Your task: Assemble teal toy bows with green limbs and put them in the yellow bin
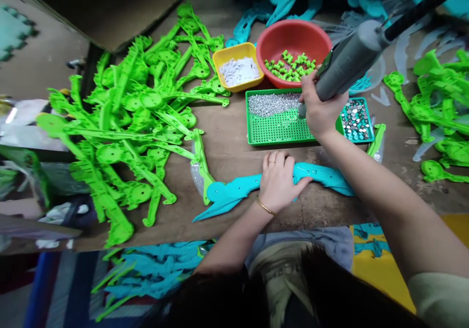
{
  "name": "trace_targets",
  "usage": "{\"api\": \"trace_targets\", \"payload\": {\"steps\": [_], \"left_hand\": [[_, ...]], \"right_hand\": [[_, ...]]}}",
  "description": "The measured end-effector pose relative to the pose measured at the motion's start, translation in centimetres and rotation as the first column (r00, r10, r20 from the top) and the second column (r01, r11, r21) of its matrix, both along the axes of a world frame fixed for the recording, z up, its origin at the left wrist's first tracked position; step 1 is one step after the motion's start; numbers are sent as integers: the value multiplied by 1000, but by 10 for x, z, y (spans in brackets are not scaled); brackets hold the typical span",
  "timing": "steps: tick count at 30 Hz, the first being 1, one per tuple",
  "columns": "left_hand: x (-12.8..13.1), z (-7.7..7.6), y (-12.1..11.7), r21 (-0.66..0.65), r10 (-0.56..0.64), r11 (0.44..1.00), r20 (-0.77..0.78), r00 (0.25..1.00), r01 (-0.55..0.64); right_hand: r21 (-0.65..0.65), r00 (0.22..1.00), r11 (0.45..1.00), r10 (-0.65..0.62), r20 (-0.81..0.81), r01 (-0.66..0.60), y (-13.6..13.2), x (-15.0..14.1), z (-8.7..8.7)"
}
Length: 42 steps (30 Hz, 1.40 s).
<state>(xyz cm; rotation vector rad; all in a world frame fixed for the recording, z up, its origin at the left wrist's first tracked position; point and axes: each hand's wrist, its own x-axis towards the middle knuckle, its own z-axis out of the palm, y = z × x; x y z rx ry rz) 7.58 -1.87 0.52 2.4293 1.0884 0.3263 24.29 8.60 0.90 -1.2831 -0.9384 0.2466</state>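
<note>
My left hand [276,181] wraps over the middle of a blue bow-shaped plastic part [234,191], which lies across the table's front. In my right hand [324,108] is a grey electric screwdriver [348,59], gripped from around its body. Its tip points down into a green perforated tray [271,135], beside a heap of small silver screws [273,104]. Whether a screw sits on the tip I cannot tell. Two green plastic arms stand out at the blue part's ends, the left one [201,159] with a clear piece along it.
Green plastic parts [142,103] pile up on the left, more [439,108] on the right. Behind the tray stand a yellow box [238,87] of white pieces and a red bowl [293,29] of green pieces. A blue tray [371,135] holds silver discs. A cardboard box [120,5] stands back left.
</note>
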Motion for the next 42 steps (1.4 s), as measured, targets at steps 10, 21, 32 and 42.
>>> {"api": "trace_targets", "payload": {"steps": [10,21,32,42], "left_hand": [[-3,2,3,93,-6,996,-57,998,11],[12,18,-59,-884,256,452,254,933,117],[80,13,-87,-944,759,-253,-59,648,211],[81,6,-94,-950,773,-210,-17,634,231]], "right_hand": [[109,998,993,-45,-32,48,-6,-4,19],[6,991,1000,26,-129,-25,-164,24,68],[39,996,996,82,-40,-80,-173,30,32],[-143,993,982,121,-13,-121,-168,33,42]]}}
